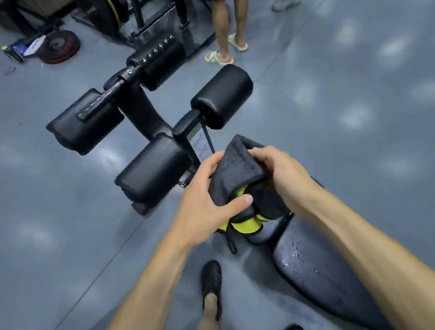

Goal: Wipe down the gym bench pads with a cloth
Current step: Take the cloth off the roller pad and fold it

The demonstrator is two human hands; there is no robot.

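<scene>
Head view: both hands [208,206] [283,174] hold cloth [239,165], corner pointing up

Both hands meet just past the near end of the long black padded bench seat [321,271], the landmark here. The left hand [203,209] sits left of the folded dark grey towelling cloth [239,164], the right hand [280,172] right of it, cloth between them and above a yellow-and-black strapped item [244,226] lying at the seat's far end. Beyond the seat, four black cylindrical roller pads [154,169] flank the frame, two left, two right. Left of the seat, the wearer's black shoe [211,282] rests on the grey floor [368,83]. Far beyond, a bystander's legs [228,23]; far left, a round weight plate [58,46] on the floor.
</scene>
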